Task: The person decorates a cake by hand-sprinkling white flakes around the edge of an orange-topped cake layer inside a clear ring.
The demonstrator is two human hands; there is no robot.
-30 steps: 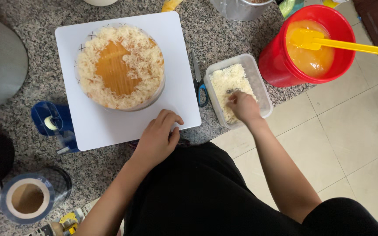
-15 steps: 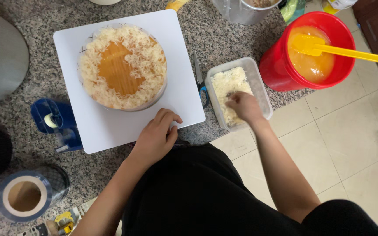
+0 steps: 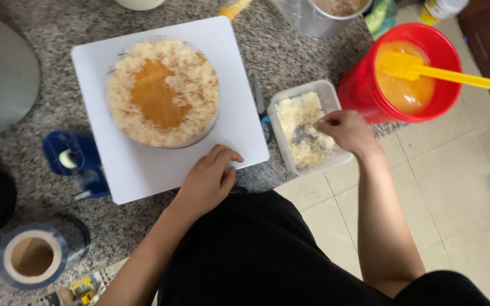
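The cake [image 3: 163, 90] is placed on a square white board [image 3: 143, 170], toward the far side of it, and the board lies on the speckled stone counter [image 3: 290, 54], with its near edge close to the counter's near edge. The outer ring of the cake's top is already covered with pale shreds, which look like grated coconut or cheese; which of the two cannot be told. The middle of the top is not covered yet, and an orange glaze is seen there. So it is judged that the work is more than half done: the centre is left to be filled, and whether the side of the cake is coated cannot be seen from above.

The board's near right corner is pressed by the left hand [image 3: 208, 181], with the fingers laid flat and curled a little on it; nothing is grasped. Just beside the board's right edge, at the counter's near edge, a clear plastic tub [image 3: 282, 105] of the same shreds is kept. The right hand [image 3: 347, 130] is dipped into this tub with the fingertips drawn together, and a pinch of shreds seems to be taken, though what lies between the fingers is not shown clearly.

Beyond the tub a red bucket [image 3: 358, 93] of orange liquid stands, with a yellow spatula [image 3: 426, 68] in it.
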